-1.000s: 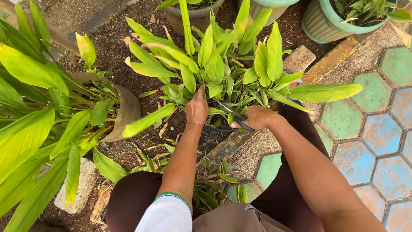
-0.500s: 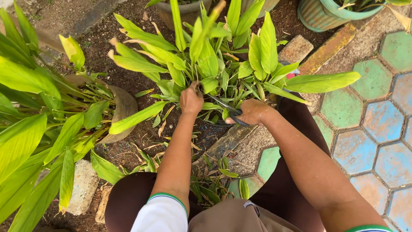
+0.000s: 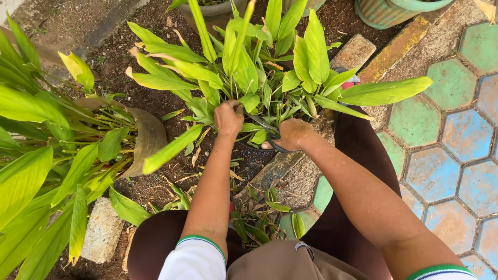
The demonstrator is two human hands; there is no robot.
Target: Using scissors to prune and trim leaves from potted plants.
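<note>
My left hand [image 3: 229, 118] is closed around a stem of the green leafy plant [image 3: 249, 67] in front of me, low among its leaves. My right hand [image 3: 293, 134] grips dark scissors [image 3: 265, 129], whose blades point left toward the base of the plant, just right of my left hand. The blade tips are partly hidden by leaves. Cut leaves [image 3: 259, 218] lie on the ground between my knees.
A second broad-leaved plant [image 3: 41, 150] fills the left side. Pots stand at the top: a brown one [image 3: 212, 13] and a green ribbed one [image 3: 386, 13]. Painted hexagonal paving [image 3: 446, 155] lies to the right, a stone block [image 3: 101, 228] at lower left.
My left hand has closed on a stem and pulled it upright. My right hand with the scissors has shifted slightly left and up, closer to the plant's base.
</note>
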